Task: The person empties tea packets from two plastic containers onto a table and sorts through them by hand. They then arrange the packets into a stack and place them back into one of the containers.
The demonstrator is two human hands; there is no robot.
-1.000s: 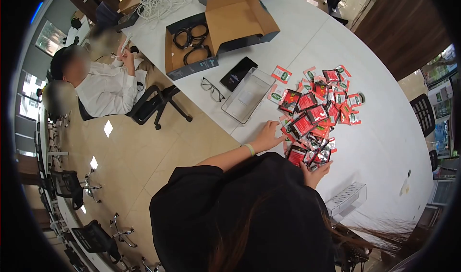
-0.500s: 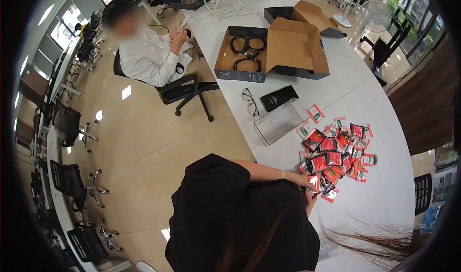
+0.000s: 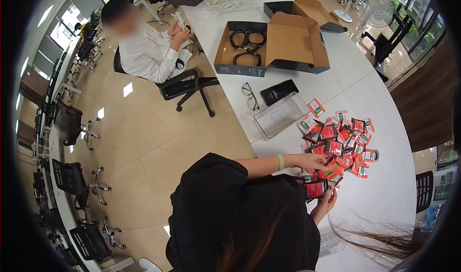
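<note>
Red and black packets (image 3: 357,125) lie in a loose pile on the white table. My left hand (image 3: 312,161), with a pale band at its wrist, reaches over the near side of the pile, its fingers pinched on a red and green packet (image 3: 331,173). Lower down, at the pile's near edge, my right hand (image 3: 328,199) grips a red and black packet (image 3: 315,190) between thumb and fingers. The two hands are a short way apart.
Beyond the pile are a clear plastic tray (image 3: 280,117), a black phone (image 3: 279,92) and glasses (image 3: 249,96). An open box (image 3: 297,43) holds black cables (image 3: 248,40). A person in white (image 3: 151,55) sits left of the table (image 3: 336,87), holding something white.
My left hand has moved up and right onto the pile, now on a red and green packet. My right hand has shifted right and holds a red and black packet in view.
</note>
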